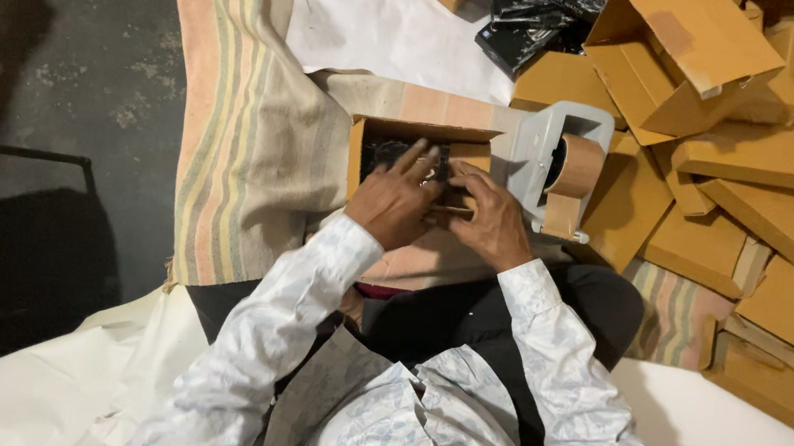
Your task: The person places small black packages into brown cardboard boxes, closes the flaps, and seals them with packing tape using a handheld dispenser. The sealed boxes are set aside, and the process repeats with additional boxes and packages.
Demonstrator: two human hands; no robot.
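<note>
A small open brown cardboard box (357,155) lies on the striped cloth in front of me, with a dark item inside it. My left hand (391,203) reaches into the box, its fingers on the dark item. My right hand (491,221) presses beside it on the box's inner flap. Both hands touch the box contents; the dark item is mostly hidden under my fingers.
A grey tape dispenser (546,160) with a brown tape roll (578,165) stands just right of the box. Several flat and folded brown boxes (761,222) pile up at the right. Black packets (537,16) lie at the top. The striped cloth (240,128) borders dark floor at left.
</note>
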